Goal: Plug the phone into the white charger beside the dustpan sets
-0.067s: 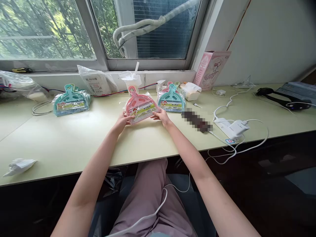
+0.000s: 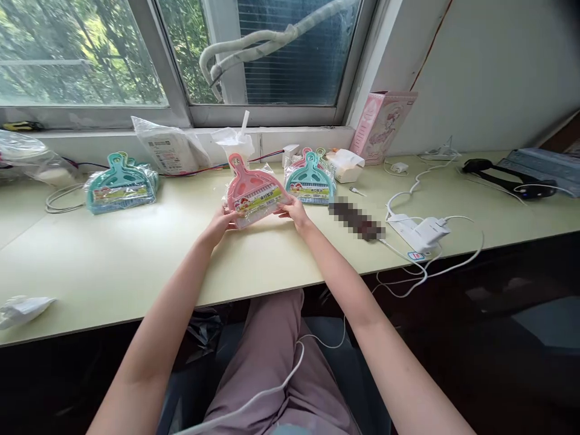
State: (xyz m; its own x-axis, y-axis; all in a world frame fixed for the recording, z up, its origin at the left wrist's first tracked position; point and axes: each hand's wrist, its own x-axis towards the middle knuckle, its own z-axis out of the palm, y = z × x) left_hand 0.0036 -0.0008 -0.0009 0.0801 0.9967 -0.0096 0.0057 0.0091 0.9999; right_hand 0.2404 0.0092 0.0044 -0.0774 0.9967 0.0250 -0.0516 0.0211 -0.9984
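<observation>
A pink dustpan set (image 2: 252,193) in clear wrapping is tilted up off the pale green desk (image 2: 136,260). My left hand (image 2: 220,223) grips its lower left corner and my right hand (image 2: 293,212) holds its lower right edge. Just right of it lies a teal dustpan set (image 2: 310,180) stacked on a pink one. Another stack of teal dustpan sets (image 2: 118,184) lies at the far left of the desk.
A power strip with white chargers and cables (image 2: 421,235) lies right of my hands, beside a blurred dark object (image 2: 356,221). A pink box (image 2: 382,125), plastic bags (image 2: 170,148) and a drink cup (image 2: 235,144) line the windowsill. Crumpled tissue (image 2: 22,307) sits front left.
The whole view has shifted slightly left and up as my head moved. Both hands keep the same hold on the pink dustpan set.
</observation>
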